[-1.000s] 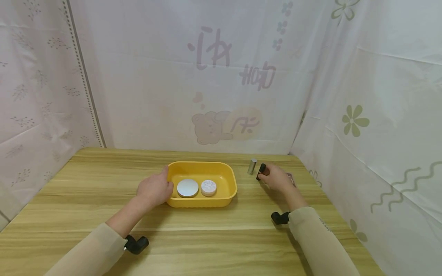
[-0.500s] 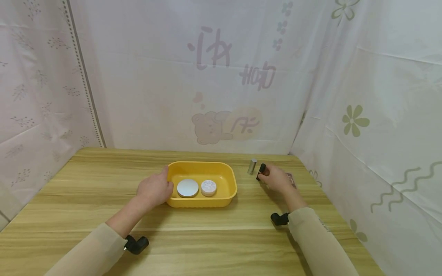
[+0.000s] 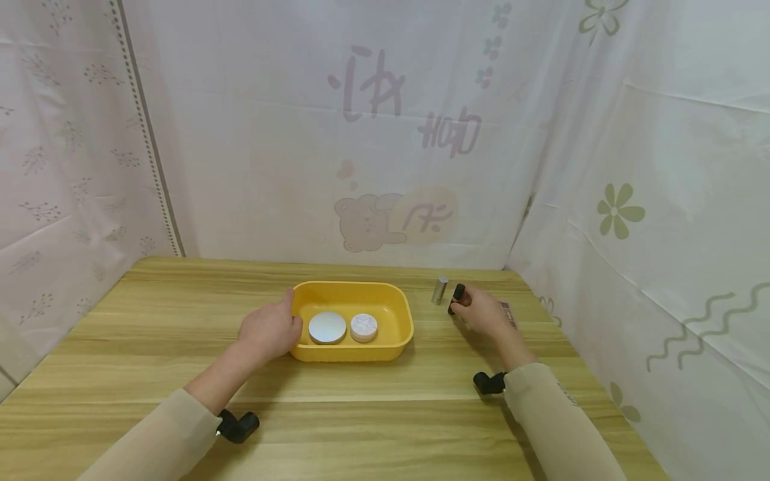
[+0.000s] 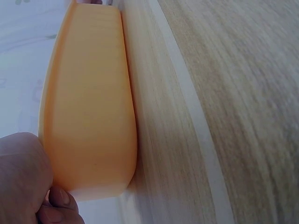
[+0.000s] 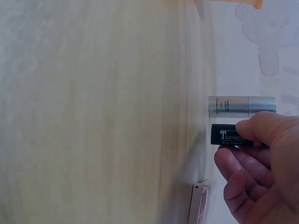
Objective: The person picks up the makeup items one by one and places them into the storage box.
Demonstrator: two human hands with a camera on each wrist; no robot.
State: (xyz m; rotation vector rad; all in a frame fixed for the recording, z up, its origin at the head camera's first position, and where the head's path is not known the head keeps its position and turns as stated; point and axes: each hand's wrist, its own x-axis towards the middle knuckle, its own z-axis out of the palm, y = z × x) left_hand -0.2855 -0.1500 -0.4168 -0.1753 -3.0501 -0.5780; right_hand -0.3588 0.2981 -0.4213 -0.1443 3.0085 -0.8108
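Note:
My left hand (image 3: 271,327) grips the left end wall of a yellow plastic bin (image 3: 394,351); in the left wrist view its thumb and fingers pinch the bin's rim. Inside the bin lie a round silver-white compact (image 3: 327,328) and a smaller round box with a patterned lid (image 3: 363,327). Right of the bin, my right hand (image 3: 481,310) pinches an upright black lipstick tube (image 5: 229,135), lettered TEAYASON, between thumb and fingers. Just left of it stands a silver lipstick tube (image 3: 440,290), apart from the hand.
A small flat palette (image 3: 508,314) lies on the wooden table (image 3: 361,427), partly hidden behind my right hand. White printed curtains (image 3: 271,133) hang along the back and both sides of the table.

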